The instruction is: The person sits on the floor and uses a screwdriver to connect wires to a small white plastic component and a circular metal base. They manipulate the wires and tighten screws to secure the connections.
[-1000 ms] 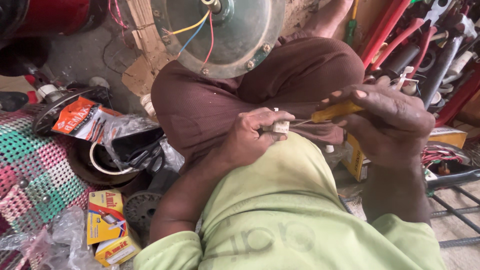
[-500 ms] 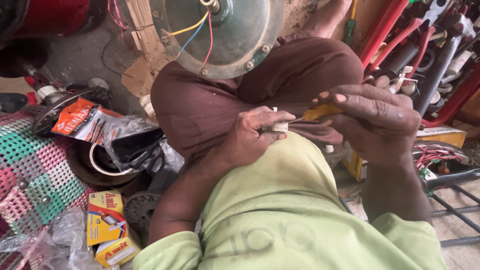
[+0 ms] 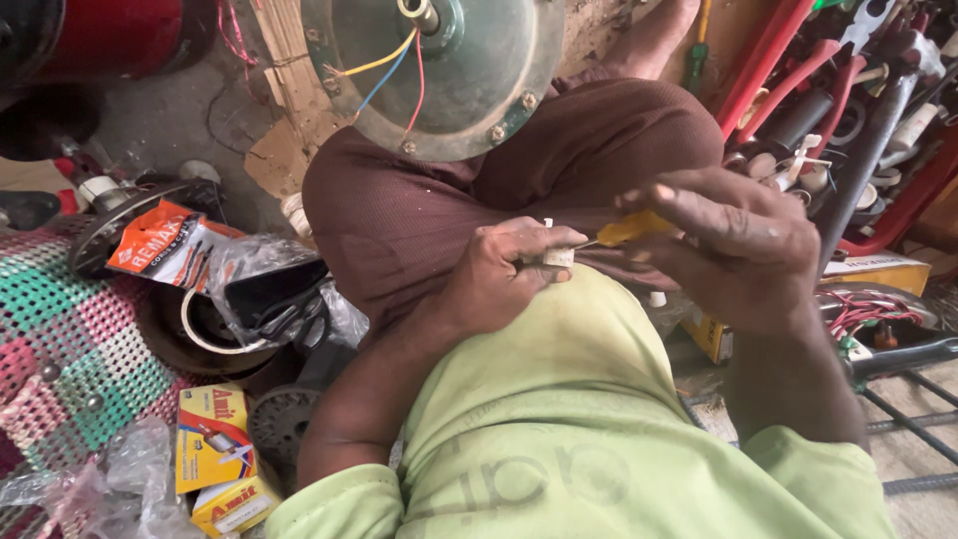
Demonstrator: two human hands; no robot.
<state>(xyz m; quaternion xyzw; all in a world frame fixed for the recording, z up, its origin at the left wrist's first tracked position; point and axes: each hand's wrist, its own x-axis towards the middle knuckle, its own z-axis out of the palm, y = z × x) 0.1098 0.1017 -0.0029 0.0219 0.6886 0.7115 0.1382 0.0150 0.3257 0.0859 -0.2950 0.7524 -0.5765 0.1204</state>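
My left hand is closed around a small white plastic part, held just above my stomach. A yellow-handled screwdriver is gripped in my right hand, its thin metal tip pointing left into the white part. Both hands sit close together over my brown trousers. A round metal motor housing with yellow, blue and red wires rests on my knees, beyond the hands.
At left lie a plastic-wrapped bundle with an orange card, round metal parts, a woven mat and small yellow boxes. Red tool handles and pipes crowd the right, with a yellow box.
My right hand has shifted slightly left and down with the screwdriver, bringing its tip closer onto the white part. My left hand has stayed almost still.
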